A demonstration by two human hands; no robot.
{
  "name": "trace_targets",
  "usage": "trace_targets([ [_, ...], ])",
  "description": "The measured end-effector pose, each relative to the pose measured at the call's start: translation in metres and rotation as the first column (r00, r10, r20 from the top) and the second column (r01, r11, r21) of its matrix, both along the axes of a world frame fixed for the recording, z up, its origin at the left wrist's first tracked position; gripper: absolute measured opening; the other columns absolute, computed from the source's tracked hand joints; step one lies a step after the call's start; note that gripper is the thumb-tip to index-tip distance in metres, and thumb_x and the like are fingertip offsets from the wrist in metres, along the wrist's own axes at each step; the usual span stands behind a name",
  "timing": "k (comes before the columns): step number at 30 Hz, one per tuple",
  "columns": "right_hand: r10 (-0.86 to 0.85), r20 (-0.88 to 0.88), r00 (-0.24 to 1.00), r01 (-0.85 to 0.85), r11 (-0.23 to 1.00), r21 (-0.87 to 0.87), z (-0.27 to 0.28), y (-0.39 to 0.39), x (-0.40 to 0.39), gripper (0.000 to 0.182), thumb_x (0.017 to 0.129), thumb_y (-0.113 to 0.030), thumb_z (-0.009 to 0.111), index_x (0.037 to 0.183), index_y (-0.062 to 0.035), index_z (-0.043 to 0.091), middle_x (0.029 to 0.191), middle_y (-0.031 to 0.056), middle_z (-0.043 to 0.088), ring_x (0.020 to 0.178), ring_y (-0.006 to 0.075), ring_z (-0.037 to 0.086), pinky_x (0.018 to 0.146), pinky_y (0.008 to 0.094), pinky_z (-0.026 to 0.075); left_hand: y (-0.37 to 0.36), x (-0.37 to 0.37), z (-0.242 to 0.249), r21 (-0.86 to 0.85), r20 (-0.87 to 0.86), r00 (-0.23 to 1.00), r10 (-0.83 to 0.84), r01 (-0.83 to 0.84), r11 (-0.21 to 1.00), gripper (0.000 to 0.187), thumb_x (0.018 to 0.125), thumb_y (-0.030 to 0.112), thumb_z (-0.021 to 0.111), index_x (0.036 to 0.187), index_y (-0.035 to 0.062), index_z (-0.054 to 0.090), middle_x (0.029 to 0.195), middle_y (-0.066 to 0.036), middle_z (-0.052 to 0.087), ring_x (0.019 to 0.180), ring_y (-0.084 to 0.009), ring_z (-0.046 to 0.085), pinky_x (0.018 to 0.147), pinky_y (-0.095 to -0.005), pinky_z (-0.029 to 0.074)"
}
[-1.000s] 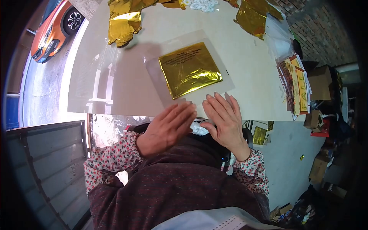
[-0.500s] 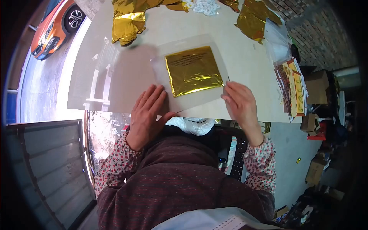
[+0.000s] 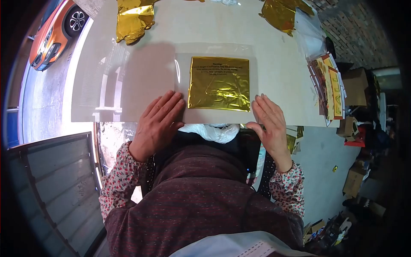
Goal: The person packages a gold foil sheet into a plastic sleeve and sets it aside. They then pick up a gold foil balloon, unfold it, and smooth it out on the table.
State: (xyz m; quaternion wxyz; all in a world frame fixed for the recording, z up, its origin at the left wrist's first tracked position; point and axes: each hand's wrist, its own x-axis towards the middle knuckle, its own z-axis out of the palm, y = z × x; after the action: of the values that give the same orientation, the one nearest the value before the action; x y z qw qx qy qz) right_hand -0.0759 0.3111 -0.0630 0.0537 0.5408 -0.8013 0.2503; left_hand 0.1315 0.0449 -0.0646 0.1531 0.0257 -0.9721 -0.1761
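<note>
"Two hands are in view; how do they stand relative to the gold packet, from the left?"

"Far left of the packet, beyond the table, is an orange car (image 3: 49, 40). Crumpled gold foil pieces (image 3: 135, 22) lie on the pale, smooth-topped table (image 3: 282, 73), left of the packet and farther from the body. Next is the bare left hand (image 3: 157, 124), just beside the packet's left side: palm down, fingers extended and close together, thumb angled away, pinching nothing."

"State the packet's position."

"The square, shiny gold foil packet (image 3: 218, 88), printed in black, lies flat near the table's front edge, within a clear plastic sleeve (image 3: 214, 49). A white, loose bundle (image 3: 218, 133) sits on the body side of it."

"And to the right?"

"The bare right hand (image 3: 270, 124) is just beside the packet's right side, fingers nearly together, thumb spread, pinching nothing. Fingertip pressure cannot be determined. Farther right are printed orange-and-yellow cards (image 3: 327, 92)."
</note>
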Motion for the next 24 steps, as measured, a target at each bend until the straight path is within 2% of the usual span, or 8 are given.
trace_targets([
  [7, -0.031, -0.042, 0.999, 0.026, 0.991, -0.128, -0.014, 0.002, 0.006, 0.05, 0.071, -0.02, 0.081, 0.117, -0.0038, 0.07, 0.125, 0.0107, 0.067, 0.122, 0.0295, 0.06, 0.103, 0.0472, 0.045, 0.003, 0.003, -0.013, -0.033, -0.103, 0.995, 0.007, -0.01, 0.999, 0.043, 0.085, 0.014, 0.07, 0.126, 0.003, 0.063, 0.133, -0.014, 0.061, 0.129, -0.0321, 0.054, 0.11, -0.0481, 0.04],
  [13, -0.051, 0.085, 0.995, 0.065, 0.984, -0.165, -0.01, 0.001, 0.011, 0.041, 0.073, -0.015, 0.082, 0.111, -0.0029, 0.072, 0.12, 0.0104, 0.069, 0.12, 0.0294, 0.062, 0.105, 0.0491, 0.044, 0.004, 0.001, -0.018, 0.014, -0.21, 0.977, 0.031, -0.029, 0.999, 0.034, 0.082, 0.012, 0.073, 0.115, 0.003, 0.068, 0.124, -0.013, 0.066, 0.121, -0.0312, 0.06, 0.105, -0.0486, 0.045],
  [16, -0.036, 0.109, 0.993, 0.051, 0.99, -0.135, -0.007, 0.002, 0.011, 0.042, 0.075, -0.015, 0.081, 0.114, -0.0022, 0.071, 0.123, 0.0111, 0.068, 0.123, 0.0298, 0.059, 0.106, 0.0475, 0.043, 0.005, 0.0, -0.019, 0.077, -0.241, 0.97, 0.019, -0.001, 0.997, 0.032, 0.082, 0.009, 0.073, 0.112, 0.0031, 0.068, 0.124, -0.014, 0.065, 0.12, -0.0312, 0.061, 0.102, -0.0476, 0.047],
  [19, -0.07, 0.273, 0.959, 0.101, 0.99, -0.101, 0.01, 0.0, 0.01, 0.047, 0.078, -0.015, 0.079, 0.121, -0.0017, 0.067, 0.129, 0.012, 0.065, 0.128, 0.0307, 0.054, 0.107, 0.0459, 0.04, 0.005, 0.0, -0.016, 0.168, -0.158, 0.987, 0.029, -0.002, 0.986, 0.044, 0.081, 0.015, 0.075, 0.121, 0.0034, 0.064, 0.133, -0.015, 0.06, 0.125, -0.0327, 0.056, 0.105, -0.0486, 0.044],
  [22, -0.061, 0.202, 0.977, 0.075, 0.995, -0.064, 0.014, -0.004, 0.002, 0.052, 0.079, -0.016, 0.078, 0.127, -0.0016, 0.064, 0.134, 0.0123, 0.061, 0.133, 0.0309, 0.05, 0.109, 0.0451, 0.038, 0.006, -0.003, 0.004, 0.094, -0.075, 0.996, 0.055, -0.048, 0.994, 0.06, 0.08, 0.023, 0.077, 0.133, 0.004, 0.056, 0.143, -0.015, 0.051, 0.134, -0.0342, 0.047, 0.109, -0.0494, 0.039],
  [23, -0.05, 0.19, 0.981, 0.06, 0.997, -0.048, 0.013, -0.005, -0.001, 0.052, 0.079, -0.016, 0.077, 0.127, -0.0016, 0.064, 0.135, 0.0123, 0.061, 0.133, 0.0306, 0.05, 0.109, 0.0453, 0.037, 0.003, -0.003, 0.002, 0.037, -0.027, 0.998, 0.054, -0.053, 0.998, 0.07, 0.081, 0.029, 0.077, 0.141, 0.0047, 0.049, 0.148, -0.016, 0.046, 0.139, -0.0349, 0.041, 0.112, -0.0495, 0.035],
  [24, -0.04, 0.176, 0.984, 0.046, 0.998, -0.032, 0.012, -0.007, -0.004, 0.051, 0.08, -0.016, 0.077, 0.127, -0.0017, 0.063, 0.136, 0.0122, 0.06, 0.133, 0.0303, 0.05, 0.11, 0.0456, 0.037, 0.003, -0.004, 0.002, 0.026, -0.009, 0.998, 0.059, -0.059, 0.998, 0.069, 0.081, 0.03, 0.077, 0.14, 0.0046, 0.05, 0.148, -0.016, 0.046, 0.139, -0.0351, 0.041, 0.112, -0.0493, 0.035],
])
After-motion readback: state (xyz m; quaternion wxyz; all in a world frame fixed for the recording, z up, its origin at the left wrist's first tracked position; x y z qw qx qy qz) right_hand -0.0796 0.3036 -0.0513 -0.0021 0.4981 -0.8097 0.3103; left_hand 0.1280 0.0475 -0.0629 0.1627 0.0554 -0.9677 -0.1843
